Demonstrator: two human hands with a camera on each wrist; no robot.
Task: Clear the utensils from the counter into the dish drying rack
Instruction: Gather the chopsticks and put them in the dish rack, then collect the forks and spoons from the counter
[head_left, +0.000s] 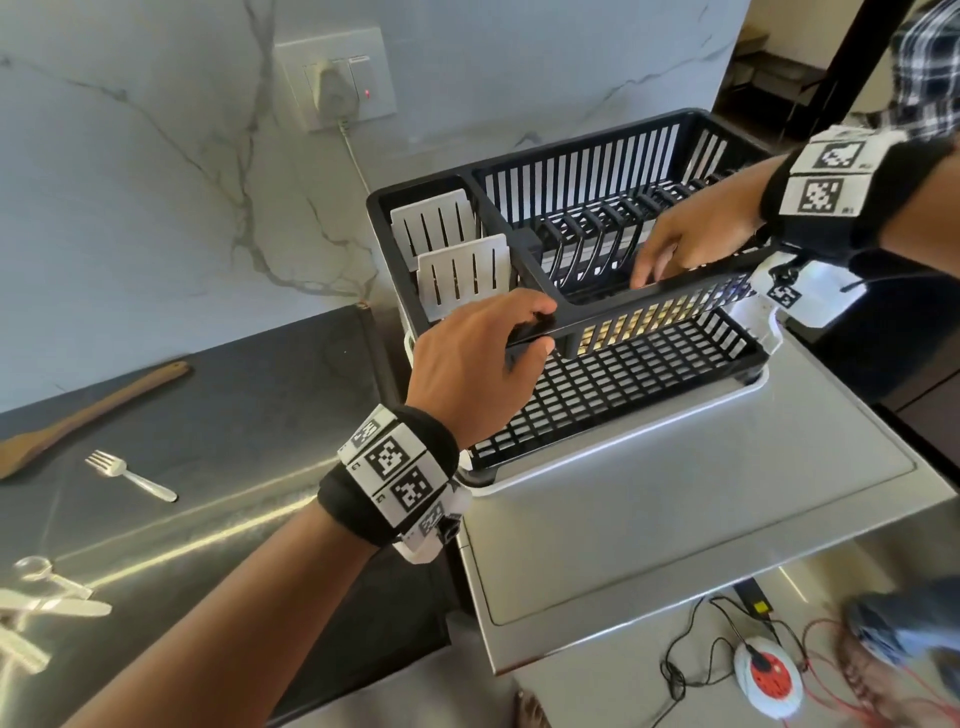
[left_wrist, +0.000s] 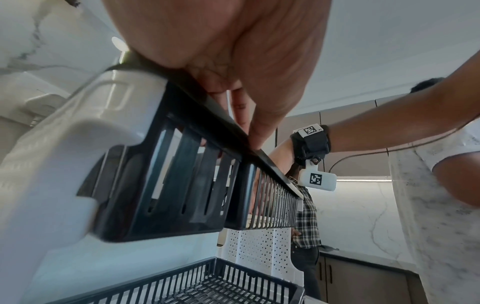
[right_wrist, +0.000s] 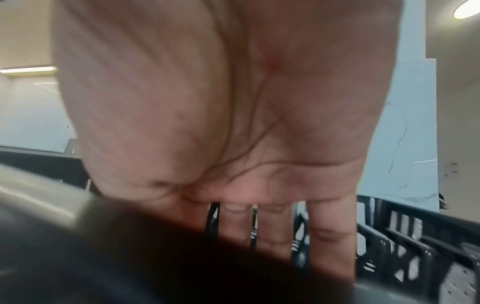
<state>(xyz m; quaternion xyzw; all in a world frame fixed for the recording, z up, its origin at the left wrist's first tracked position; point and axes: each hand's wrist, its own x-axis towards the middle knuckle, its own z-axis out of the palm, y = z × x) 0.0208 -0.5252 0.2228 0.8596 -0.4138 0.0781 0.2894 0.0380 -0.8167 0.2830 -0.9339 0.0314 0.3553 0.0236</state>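
Observation:
A black dish drying rack stands on the steel counter (head_left: 675, 519), and its upper basket (head_left: 649, 299) sits tilted above the lower grid tier (head_left: 623, 384). My left hand (head_left: 519, 332) grips the basket's front rim near the cutlery section (head_left: 457, 270); in the left wrist view its fingers (left_wrist: 246, 115) curl round that rim (left_wrist: 221, 125). My right hand (head_left: 670, 254) holds the same rim further right, its fingers (right_wrist: 330, 236) hanging inside the basket and its thumb hidden. On the dark counter at left lie a wooden spatula (head_left: 88, 415), a fork (head_left: 130, 475), scissors (head_left: 41, 574) and a knife (head_left: 72, 607).
A white peeler-like tool (head_left: 21, 657) lies at the bottom left edge. A plug sits in the wall socket (head_left: 337, 78) behind the rack. The counter ends just right of the rack. On the floor lies a power strip (head_left: 769, 675). A person in a plaid shirt (left_wrist: 306, 216) stands beyond.

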